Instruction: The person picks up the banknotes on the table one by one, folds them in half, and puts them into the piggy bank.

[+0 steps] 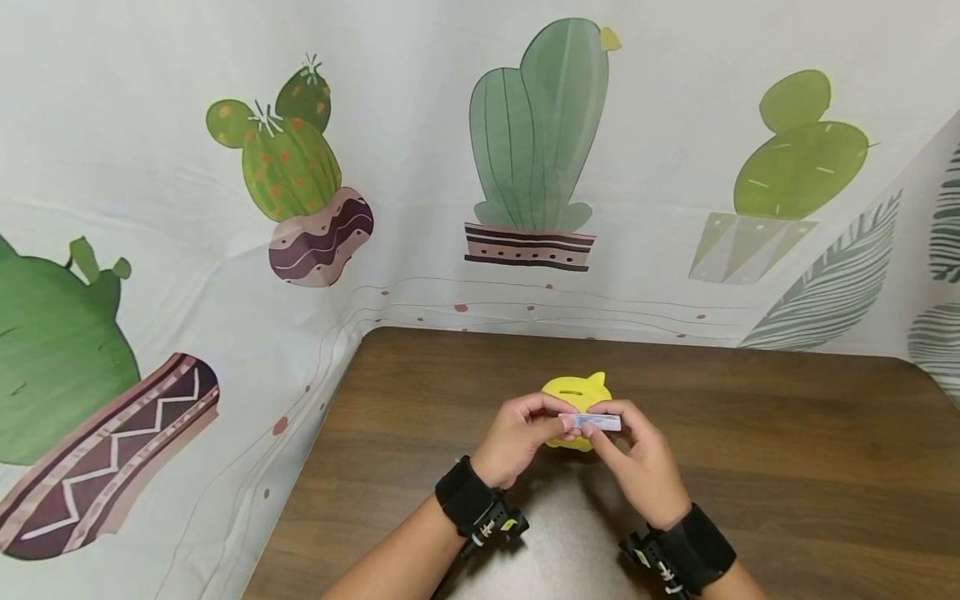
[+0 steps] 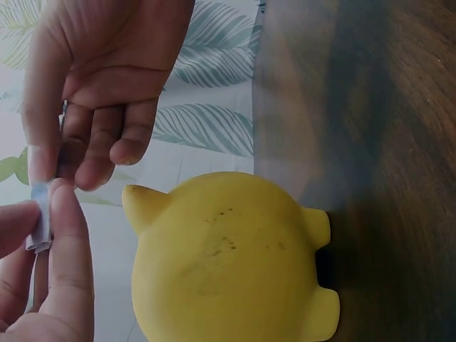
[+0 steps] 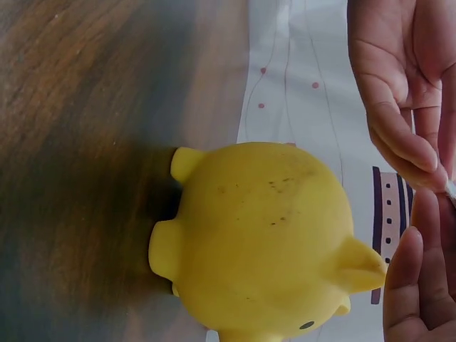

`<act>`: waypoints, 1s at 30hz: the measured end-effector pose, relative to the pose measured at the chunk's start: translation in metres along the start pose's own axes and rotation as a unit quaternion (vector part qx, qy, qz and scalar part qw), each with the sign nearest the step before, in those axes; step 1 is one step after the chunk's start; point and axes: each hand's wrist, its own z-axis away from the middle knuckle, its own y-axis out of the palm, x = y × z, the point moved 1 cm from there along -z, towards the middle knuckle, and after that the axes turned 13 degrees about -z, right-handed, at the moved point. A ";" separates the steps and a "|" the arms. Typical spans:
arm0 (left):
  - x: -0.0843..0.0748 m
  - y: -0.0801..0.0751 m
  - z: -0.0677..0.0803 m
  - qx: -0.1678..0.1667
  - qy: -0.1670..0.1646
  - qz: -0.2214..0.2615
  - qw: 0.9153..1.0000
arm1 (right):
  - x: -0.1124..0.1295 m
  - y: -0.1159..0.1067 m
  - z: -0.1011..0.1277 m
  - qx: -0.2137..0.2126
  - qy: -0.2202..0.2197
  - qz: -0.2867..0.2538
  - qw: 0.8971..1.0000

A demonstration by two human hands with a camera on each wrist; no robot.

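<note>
Black wrist straps [image 1: 467, 493] sit closest to the head camera, one on each forearm, with small devices clipped beneath them. Just beyond, both hands meet over the table and share one thing — a small folded strip of paper [image 1: 592, 422], pale with bluish print (it could be a folded banknote, though the print is too small to read). Pinching one end of it between thumb and fingertips is the left hand [image 1: 520, 437]; the right hand [image 1: 637, 467] pinches the other end the same way, so the strip lies roughly level between them, and the fingertips of the two hands nearly touch.

Directly behind and slightly below the strip stands a yellow piggy bank [image 1: 576, 397], resting on the brown wooden table [image 1: 787, 467]. From the head view its top shows a dark coin slot and one pointed ear; the hands hide its lower front. Seen from the left wrist, the bank's smooth yellow body bears a few small dark specks, and its stubby legs rest on the wood. Neither hand touches it in any view — the strip is held just above and in front of it.

Round the table's far and left sides hangs a white cloth [image 1: 420, 150] printed with potted cacti and leaves.
</note>
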 end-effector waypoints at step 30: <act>0.017 -0.012 -0.004 -0.067 0.046 -0.317 0.945 | -0.013 0.002 -0.013 -0.056 -0.109 0.078 0.989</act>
